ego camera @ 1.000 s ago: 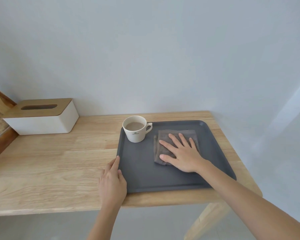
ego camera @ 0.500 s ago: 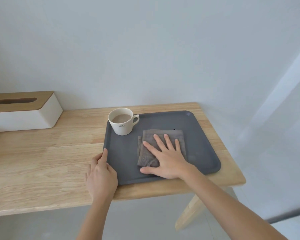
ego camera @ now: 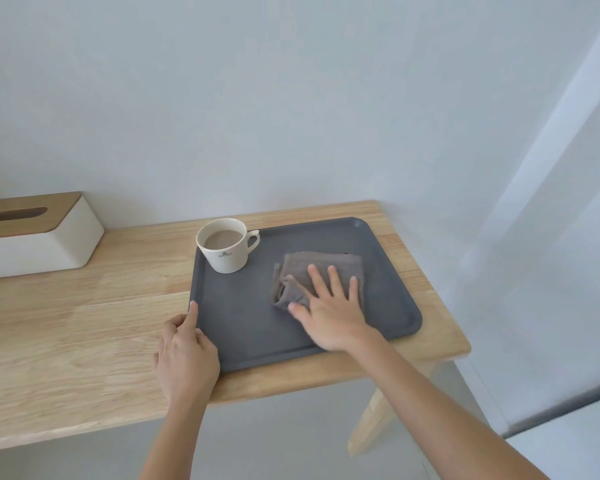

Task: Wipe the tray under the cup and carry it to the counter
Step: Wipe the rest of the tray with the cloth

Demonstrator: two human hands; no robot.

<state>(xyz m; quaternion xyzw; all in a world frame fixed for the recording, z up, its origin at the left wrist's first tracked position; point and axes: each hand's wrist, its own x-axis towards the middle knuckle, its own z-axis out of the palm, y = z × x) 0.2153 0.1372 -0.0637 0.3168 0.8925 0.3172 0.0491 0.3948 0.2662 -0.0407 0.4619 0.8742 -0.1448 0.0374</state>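
left hand (ego camera: 187, 355) curled, right hand (ego camera: 329, 313) flat, fingers spread

At frame centre, a grey cloth (ego camera: 321, 271) is pressed flat onto the tray (ego camera: 243, 327) by the right hand (ego camera: 329, 313); the tray's left rim is touched by the left hand (ego camera: 186, 358).

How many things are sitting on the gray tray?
2. The cup stands in the far left corner of the tray; the cloth lies right of it, under the right hand.

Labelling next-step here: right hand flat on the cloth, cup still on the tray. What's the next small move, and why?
Probably lift the cup off with the left hand, now bracing the tray edge. The right hand presses the cloth mid-tray, beside the cup, so the patch under the cup looks unwiped.
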